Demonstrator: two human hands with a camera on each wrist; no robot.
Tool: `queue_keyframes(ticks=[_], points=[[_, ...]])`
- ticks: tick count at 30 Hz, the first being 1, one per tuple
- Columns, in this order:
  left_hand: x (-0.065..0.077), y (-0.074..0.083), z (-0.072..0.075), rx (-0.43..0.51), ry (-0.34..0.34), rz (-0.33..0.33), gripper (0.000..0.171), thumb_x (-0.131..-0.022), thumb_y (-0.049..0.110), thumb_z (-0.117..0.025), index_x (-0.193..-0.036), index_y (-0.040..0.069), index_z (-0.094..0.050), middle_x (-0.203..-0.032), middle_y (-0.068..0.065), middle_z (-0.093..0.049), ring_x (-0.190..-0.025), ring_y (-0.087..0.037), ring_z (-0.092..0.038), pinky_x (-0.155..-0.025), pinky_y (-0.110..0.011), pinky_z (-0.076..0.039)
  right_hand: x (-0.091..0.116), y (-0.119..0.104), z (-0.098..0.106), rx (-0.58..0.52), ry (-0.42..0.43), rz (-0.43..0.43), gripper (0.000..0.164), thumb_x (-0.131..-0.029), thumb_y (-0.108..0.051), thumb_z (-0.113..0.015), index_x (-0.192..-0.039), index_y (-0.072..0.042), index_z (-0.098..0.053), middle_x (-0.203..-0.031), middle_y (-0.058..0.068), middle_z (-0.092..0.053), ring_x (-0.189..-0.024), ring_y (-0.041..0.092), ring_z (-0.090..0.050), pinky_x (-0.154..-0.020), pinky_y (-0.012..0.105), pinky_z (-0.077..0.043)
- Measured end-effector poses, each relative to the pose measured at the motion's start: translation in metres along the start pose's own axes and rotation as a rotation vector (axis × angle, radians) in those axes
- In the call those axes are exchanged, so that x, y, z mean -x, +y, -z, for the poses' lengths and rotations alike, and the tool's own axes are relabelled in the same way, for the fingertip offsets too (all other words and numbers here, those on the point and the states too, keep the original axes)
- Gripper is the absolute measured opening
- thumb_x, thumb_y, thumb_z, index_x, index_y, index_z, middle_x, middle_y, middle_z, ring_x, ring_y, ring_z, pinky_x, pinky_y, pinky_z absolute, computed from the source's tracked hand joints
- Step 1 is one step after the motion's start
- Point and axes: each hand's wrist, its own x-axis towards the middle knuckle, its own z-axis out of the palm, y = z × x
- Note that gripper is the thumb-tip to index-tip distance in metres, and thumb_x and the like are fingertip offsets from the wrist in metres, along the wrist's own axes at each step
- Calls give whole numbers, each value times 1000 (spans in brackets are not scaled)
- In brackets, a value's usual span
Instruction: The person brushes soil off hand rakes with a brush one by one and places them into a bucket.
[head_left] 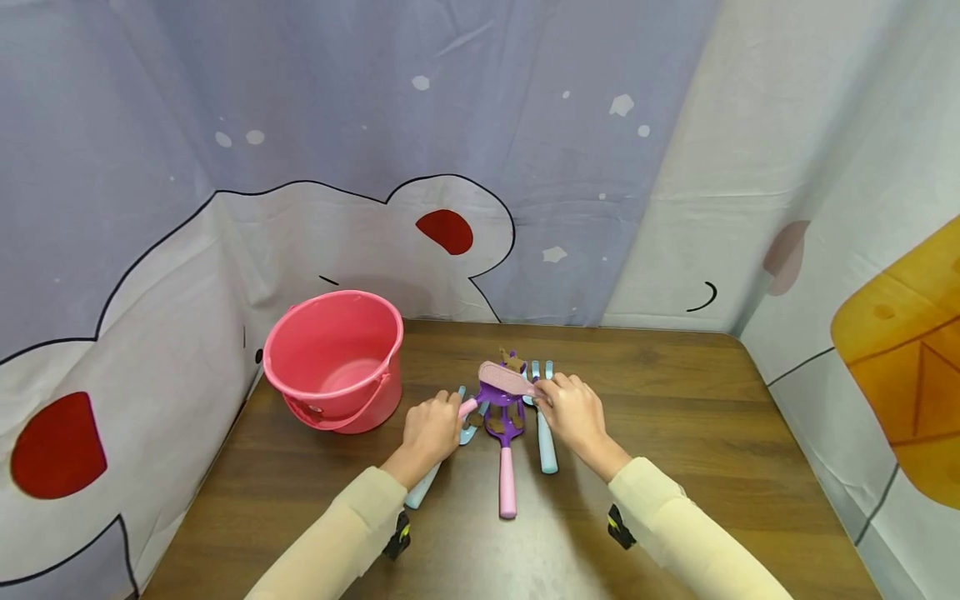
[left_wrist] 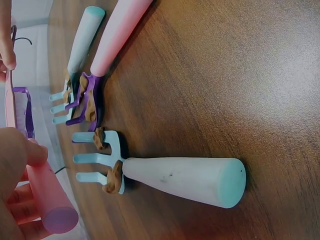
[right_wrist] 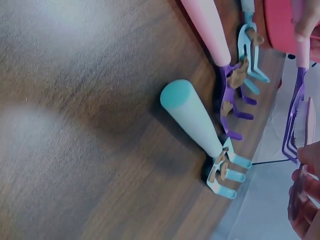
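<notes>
My left hand (head_left: 433, 427) grips the pink handle (left_wrist: 52, 197) of a toy garden tool with a purple head (head_left: 491, 397), raised above the table. My right hand (head_left: 573, 408) holds a pink brush (head_left: 504, 379) by its narrow end, with its bristles (right_wrist: 300, 122) facing the purple head. Whether they touch is unclear. Below lie a purple fork with a pink handle (head_left: 507, 483), a light blue fork (left_wrist: 182, 177) to its left and another light blue fork (right_wrist: 192, 117) to its right. Brown clumps (left_wrist: 114, 177) stick to these forks.
A pink bucket (head_left: 337, 387) stands at the table's back left, its handle hanging down in front. More brown clumps (head_left: 513, 360) show behind the brush. A printed curtain (head_left: 555, 167) rises behind the wooden table (head_left: 675, 467).
</notes>
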Motion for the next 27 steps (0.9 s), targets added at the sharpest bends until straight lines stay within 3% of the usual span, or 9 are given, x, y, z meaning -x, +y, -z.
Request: queue_keyframes(ticks=[10,27], points=[[2,-1,0,13,-26,20,26,-72,30,-66,-85,10,-55,-67,-2,-48,-53,-23,-54,-41,-35,-40,-1,13,3,42,41,-20,19,-66,-16,-70,-84,-14,-66,-73,1,-58,-63,21,-51,-57,32,-42],[6,-1,1,-7,-33,-3,23,-74,29,-63,-83,9,-55,-65,-3,-46,-50,-21,-51,-38,-33,-36,-2,27,6,65,55,-56,18,-68,-15,-69,-86,-13,-66,-75,3,-59,-64,23,-52,-56,34,-42]])
